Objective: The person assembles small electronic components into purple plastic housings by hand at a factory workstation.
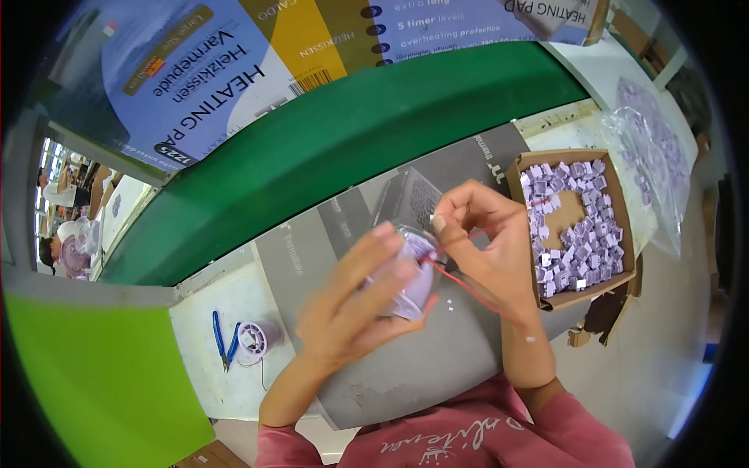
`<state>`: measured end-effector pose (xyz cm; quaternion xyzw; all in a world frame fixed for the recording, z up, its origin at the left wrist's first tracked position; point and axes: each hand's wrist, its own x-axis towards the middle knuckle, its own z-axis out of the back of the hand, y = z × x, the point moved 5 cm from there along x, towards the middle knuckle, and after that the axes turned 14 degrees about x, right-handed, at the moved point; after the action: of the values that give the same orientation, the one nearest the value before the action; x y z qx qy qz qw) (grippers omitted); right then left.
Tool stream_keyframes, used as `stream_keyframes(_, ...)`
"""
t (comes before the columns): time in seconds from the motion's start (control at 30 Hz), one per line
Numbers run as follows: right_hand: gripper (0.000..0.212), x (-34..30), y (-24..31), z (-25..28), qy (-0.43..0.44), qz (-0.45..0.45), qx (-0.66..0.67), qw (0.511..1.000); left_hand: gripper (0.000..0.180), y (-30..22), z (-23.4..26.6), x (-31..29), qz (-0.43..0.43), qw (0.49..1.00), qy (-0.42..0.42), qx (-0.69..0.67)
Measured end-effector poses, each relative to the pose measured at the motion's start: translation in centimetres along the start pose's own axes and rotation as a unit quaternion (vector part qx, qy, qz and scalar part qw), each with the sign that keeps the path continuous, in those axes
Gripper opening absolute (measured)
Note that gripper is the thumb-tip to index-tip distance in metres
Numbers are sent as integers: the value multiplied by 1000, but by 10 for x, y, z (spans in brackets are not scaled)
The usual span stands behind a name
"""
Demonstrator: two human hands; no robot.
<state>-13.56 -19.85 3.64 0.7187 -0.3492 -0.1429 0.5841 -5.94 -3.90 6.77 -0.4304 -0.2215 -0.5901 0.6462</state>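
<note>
My left hand, smeared by motion, is closed round a pale lilac rounded plastic housing with a hollow at its top. A red wire comes out of the housing and runs toward my right wrist. At the housing's upper right edge, my right hand has its thumb and forefinger pinched together; what lies between them is too small to make out. Just behind the housing, a dark grey perforated block stands on the grey cardboard sheet.
To the right, a cardboard box holds many small lilac plastic pieces. Beyond it lies a clear plastic bag. Blue-handled cutters and a wire spool are at left. A green belt crosses behind, with printed blue packages above.
</note>
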Motion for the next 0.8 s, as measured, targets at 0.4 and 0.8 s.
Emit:
stream_keyframes(0.4,12,-70,-12,8,96,-41,-375,921,51,187,103,10,234,883,331,239)
stream_keyframes(0.8,13,-80,-19,25,116,-30,-465,877,54,320,170,-83,372,826,374,197)
